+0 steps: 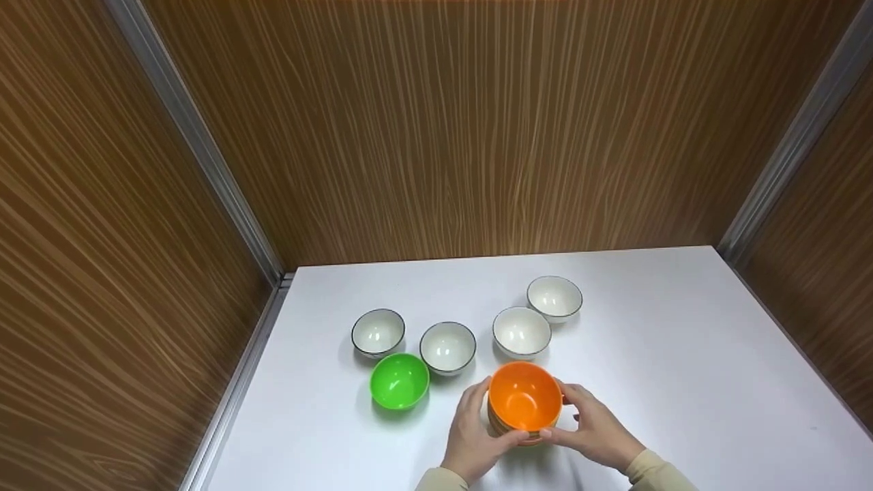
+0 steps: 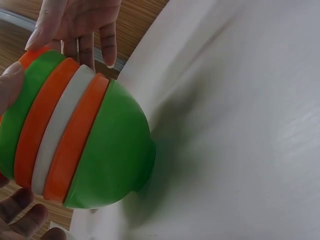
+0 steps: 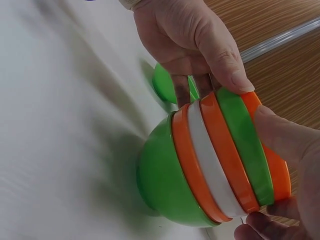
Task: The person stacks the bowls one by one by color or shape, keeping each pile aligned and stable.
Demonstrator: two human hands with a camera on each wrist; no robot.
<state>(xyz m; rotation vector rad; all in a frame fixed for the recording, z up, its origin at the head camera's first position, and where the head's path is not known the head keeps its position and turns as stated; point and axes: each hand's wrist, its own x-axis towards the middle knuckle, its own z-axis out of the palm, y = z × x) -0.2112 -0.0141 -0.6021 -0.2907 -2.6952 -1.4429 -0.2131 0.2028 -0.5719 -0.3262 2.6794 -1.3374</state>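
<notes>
1. Nearest the head camera, two pale sleeves (image 1: 658, 472) lead to a person's hands. Left hand (image 1: 472, 440) and right hand (image 1: 600, 431) are both clamped on one stack of bowls (image 1: 524, 395), thumbs at the near side of its top rim, fingers bent around the sides.
2. Wood-grain panels (image 1: 443, 123) rise behind and to either side.
3. Below them spreads a white table (image 1: 682, 361), its surface glossy.
4. Gray metal strips (image 1: 198, 129) run along the corners where the panels meet.
5. On the near part of the table's middle, the stack is held between the palms. The wrist views show its layers from the top: orange, green, orange, white, orange, green. Whether its base touches the table, I cannot tell.
6. Left of the stack, a single green bowl (image 1: 400, 382) stands upright.
7. Farther back are four upright white bowls with dark rims: one (image 1: 378, 334) behind the green bowl, a second (image 1: 448, 348) just to its right, a third (image 1: 522, 332) behind the stack, and a fourth (image 1: 554, 297) farthest back.
</notes>
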